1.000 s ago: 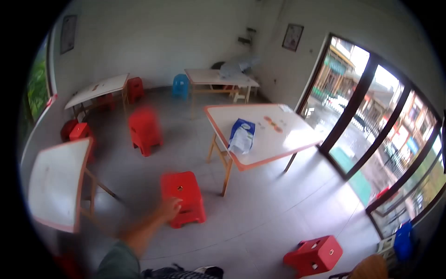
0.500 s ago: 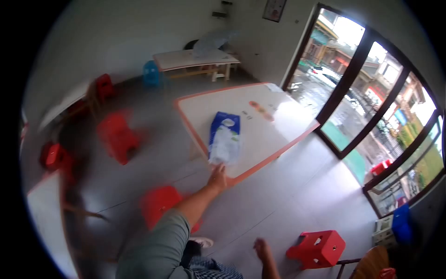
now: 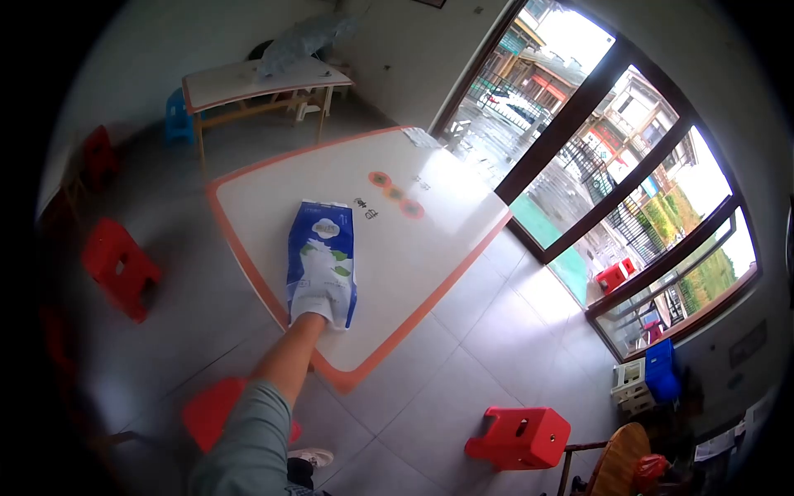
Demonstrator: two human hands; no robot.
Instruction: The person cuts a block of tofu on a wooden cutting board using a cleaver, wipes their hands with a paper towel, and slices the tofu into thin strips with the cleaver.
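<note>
A blue and white plastic package point(image 3: 322, 248) with a leaf print lies flat on the white table point(image 3: 397, 264) with an orange edge. My left hand point(image 3: 313, 321) reaches into the open near end of the package, or under its flap; the fingers are hidden inside it. The sleeve on that arm is grey-green. My right hand does not show in the current view.
Red stools stand at the left point(image 3: 120, 266), beside my arm point(image 3: 213, 409) and at the lower right point(image 3: 523, 438). A second table point(image 3: 248, 87) holding a clear plastic sheet is at the back. Glass doors point(image 3: 579, 165) are on the right. A round wooden piece point(image 3: 622, 463) is at the bottom right.
My left hand has moved from over the red stool to the package on the table, and its fingers have gone inside. The view has come closer to the table. My right hand has left the view.
</note>
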